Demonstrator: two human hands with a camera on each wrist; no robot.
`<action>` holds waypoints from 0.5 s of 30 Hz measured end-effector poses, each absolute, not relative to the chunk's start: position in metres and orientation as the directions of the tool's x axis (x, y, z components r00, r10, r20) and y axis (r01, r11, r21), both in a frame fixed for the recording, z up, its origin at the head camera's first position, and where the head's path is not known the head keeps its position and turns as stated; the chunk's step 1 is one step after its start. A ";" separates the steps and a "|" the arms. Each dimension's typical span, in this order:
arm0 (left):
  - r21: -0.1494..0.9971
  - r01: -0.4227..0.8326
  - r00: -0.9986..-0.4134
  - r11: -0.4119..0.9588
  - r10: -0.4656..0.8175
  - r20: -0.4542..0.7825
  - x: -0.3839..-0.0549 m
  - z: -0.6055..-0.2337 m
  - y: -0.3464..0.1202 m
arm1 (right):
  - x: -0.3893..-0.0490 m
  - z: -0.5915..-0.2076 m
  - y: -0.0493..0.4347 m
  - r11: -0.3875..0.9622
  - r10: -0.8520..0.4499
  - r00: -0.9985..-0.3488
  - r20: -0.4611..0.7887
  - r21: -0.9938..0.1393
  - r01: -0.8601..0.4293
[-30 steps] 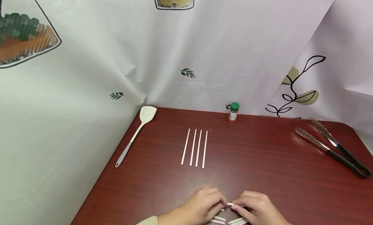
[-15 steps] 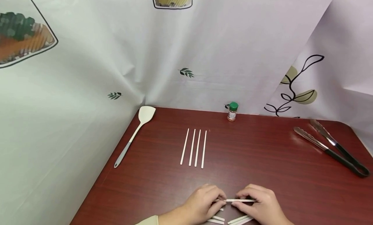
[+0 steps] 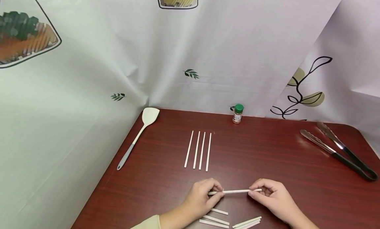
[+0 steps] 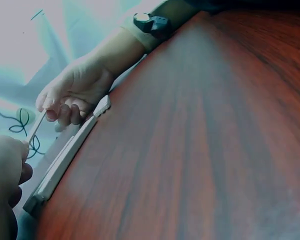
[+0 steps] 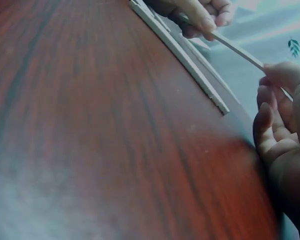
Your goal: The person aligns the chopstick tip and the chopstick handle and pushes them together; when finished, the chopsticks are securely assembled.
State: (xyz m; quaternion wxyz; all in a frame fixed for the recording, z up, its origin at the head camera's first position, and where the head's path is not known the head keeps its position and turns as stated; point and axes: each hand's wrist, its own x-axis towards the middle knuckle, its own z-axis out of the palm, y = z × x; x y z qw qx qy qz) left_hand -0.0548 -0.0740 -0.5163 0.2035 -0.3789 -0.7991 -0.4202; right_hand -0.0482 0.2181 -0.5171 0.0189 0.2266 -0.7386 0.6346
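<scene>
Even light fills the head view; faint shadows crease the cloth (image 3: 231, 57) behind the counter (image 3: 267, 150). Both wrist views are bluish and blurry, pale glare hazing the counter.

We count: thin white sticks (image 3: 236, 191), at least ten; bare hands (image 3: 203, 195), two; cream-and-grey spatula (image 3: 139, 135), one; green-capped jar (image 3: 237, 114), one; black-handled metal tongs (image 3: 334, 153), one pair.

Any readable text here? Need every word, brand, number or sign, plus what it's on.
No text can be read.
Green-capped jar: its label carries print, too small and blurred to read.
White sticks: no lettering visible.
Backdrop: printed leaves and food drawings, no lettering visible.
</scene>
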 end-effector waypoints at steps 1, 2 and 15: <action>0.521 0.773 -0.635 0.362 0.434 0.639 -0.056 -0.517 -0.074 | -0.049 -0.516 0.217 0.110 -0.285 -0.905 0.316 -0.927 -0.358; 0.530 0.768 -0.640 0.359 0.438 0.631 -0.057 -0.517 -0.074 | -0.049 -0.516 0.216 0.127 -0.255 -0.916 0.311 -0.928 -0.350; 0.516 0.828 -0.513 0.220 0.668 0.538 -0.084 -0.517 -0.079 | -0.072 -0.509 0.206 0.159 0.011 -0.986 0.167 -0.974 -0.163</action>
